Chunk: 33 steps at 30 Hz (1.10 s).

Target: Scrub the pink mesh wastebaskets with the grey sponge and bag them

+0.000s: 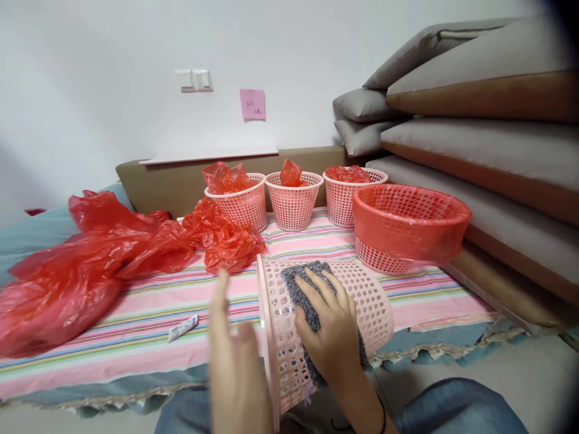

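A pink perforated plastic basket (375, 301) lies on its side in front of me, its rim turned to the left. My right hand (328, 325) presses a dark grey cloth (301, 283) flat against the basket's outer wall, fingers spread over it. My left hand (237, 355) is beside the rim, blurred by motion, with its fingers pointing up and apart from the thumb. It looks clear of the basket's wall, and nothing shows in it.
Behind stand several pink baskets (296, 202) holding red plastic bags; one at the right has a red bag (402, 226) stretched over its rim. Crumpled red bags (104, 247) lie left on the striped cloth (149, 343), near a small white packet (183, 328). Grey cushions (488, 144) are stacked right.
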Each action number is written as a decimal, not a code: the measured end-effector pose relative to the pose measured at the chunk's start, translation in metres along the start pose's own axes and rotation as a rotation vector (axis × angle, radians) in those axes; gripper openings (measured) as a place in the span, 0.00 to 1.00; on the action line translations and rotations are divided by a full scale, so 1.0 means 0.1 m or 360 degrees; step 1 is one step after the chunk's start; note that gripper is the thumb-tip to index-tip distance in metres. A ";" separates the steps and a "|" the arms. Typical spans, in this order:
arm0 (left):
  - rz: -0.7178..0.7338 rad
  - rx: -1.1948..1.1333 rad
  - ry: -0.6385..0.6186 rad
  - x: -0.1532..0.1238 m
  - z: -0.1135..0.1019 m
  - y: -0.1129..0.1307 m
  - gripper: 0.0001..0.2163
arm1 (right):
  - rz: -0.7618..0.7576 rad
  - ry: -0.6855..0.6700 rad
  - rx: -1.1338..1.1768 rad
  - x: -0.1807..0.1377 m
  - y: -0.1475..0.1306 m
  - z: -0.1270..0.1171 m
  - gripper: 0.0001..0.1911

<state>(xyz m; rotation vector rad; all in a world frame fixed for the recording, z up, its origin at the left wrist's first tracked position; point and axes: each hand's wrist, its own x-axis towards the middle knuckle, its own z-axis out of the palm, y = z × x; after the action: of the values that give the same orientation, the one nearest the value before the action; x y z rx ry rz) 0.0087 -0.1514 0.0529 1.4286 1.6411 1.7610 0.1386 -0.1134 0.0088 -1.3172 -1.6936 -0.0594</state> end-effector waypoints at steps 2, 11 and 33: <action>-0.0159 0.0020 -0.0105 -0.14 0.15 -0.15 0.27 | -0.0006 0.0005 -0.0014 -0.02 0.00 -0.01 0.22; -0.0500 -0.0143 -0.0086 -0.42 0.22 -0.36 0.29 | -0.0049 -0.0081 0.0049 -0.10 -0.36 -0.02 0.24; -0.0165 -0.0028 -0.0228 -0.56 0.44 -0.94 0.12 | 0.0266 0.0218 -0.0301 0.01 0.46 0.00 0.21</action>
<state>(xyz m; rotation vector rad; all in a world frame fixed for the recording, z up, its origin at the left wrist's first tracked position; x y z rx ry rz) 0.0350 -0.1459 -0.0617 1.4008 1.5920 1.5751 0.1743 -0.0935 -0.0126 -1.5546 -1.4856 -0.2117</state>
